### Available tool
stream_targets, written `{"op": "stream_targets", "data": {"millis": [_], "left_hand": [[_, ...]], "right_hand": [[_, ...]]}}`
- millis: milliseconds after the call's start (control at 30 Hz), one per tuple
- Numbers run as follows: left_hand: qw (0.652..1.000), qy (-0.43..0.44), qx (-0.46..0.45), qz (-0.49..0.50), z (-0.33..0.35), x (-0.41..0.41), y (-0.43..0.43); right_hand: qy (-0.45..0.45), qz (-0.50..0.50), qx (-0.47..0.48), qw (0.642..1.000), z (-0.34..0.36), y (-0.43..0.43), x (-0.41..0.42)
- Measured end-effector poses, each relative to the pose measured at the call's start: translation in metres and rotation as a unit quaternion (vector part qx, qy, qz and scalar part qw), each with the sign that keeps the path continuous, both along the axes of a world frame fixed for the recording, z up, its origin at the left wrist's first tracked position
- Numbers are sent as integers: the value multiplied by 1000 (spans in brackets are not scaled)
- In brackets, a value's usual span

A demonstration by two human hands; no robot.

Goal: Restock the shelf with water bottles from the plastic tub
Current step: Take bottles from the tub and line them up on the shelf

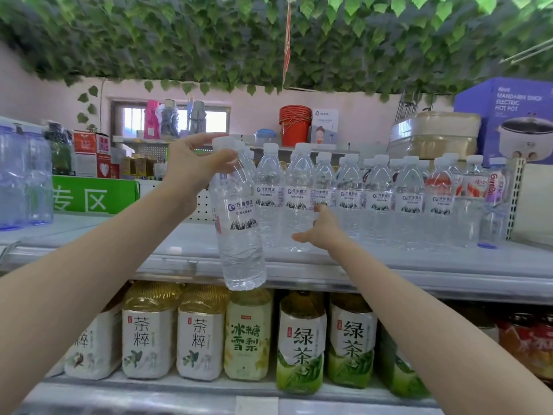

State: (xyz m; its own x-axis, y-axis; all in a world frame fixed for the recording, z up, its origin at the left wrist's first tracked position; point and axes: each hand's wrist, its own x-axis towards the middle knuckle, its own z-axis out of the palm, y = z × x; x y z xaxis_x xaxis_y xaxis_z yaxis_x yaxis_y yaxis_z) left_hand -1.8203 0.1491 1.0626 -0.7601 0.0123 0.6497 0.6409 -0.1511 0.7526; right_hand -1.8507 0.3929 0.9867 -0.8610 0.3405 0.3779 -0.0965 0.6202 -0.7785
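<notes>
- Hands: left hand point(194, 163) grips the water bottle point(236, 223) round its shoulder just under the white cap, fingers and thumb curled about it. Right hand point(321, 232) is open, fingers stretched forward against the side of a standing bottle point(299, 187), thumb spread wide.
- Item in hand: clear, full, capped, label toward the viewer. It hangs tilted in front of the front edge of the shelf point(419, 265) and rests on nothing.
- Stock in place: row of bottles point(380, 199), upright and several deep, runs from mid-shelf to the right end. The standing bottle is near its left end.
- Source: plastic tub not in view.
- Handling, judged: the slot to fill is likely the bare stretch just left of the row. Lift the base over the front edge, bring the bottle upright before it lands, and set it down touching its neighbour with the label forward.
- Handling, judged: the right hand's bracing touch is worth keeping until the new bottle stands, since tall, narrow bottles packed close may topple in a chain.
- Adjacent: tea bottles point(248, 333) on the lower shelf; blue jugs point(24, 175) at the left end.
</notes>
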Motion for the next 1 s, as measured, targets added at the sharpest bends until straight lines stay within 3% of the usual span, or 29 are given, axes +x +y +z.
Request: {"op": "stream_targets", "data": {"millis": [533,700,800,900,1000], "left_hand": [[1000,-12,9,-25,-17,7,-20],[999,-25,23,-26,-20,1,-16],[999,-31,28,-27,-22,-1,-9],[999,-28,25,-33,-24,-1,3],[999,-25,19,-37,-25,3,20]], "right_hand": [[-43,-31,60,997,7,-6,-9],[48,-18,1,999,8,-8,16],[37,71,-29,996,9,-16,52],[-38,178,25,983,1,-26,81],[-46,201,31,978,-9,-32,89]]}}
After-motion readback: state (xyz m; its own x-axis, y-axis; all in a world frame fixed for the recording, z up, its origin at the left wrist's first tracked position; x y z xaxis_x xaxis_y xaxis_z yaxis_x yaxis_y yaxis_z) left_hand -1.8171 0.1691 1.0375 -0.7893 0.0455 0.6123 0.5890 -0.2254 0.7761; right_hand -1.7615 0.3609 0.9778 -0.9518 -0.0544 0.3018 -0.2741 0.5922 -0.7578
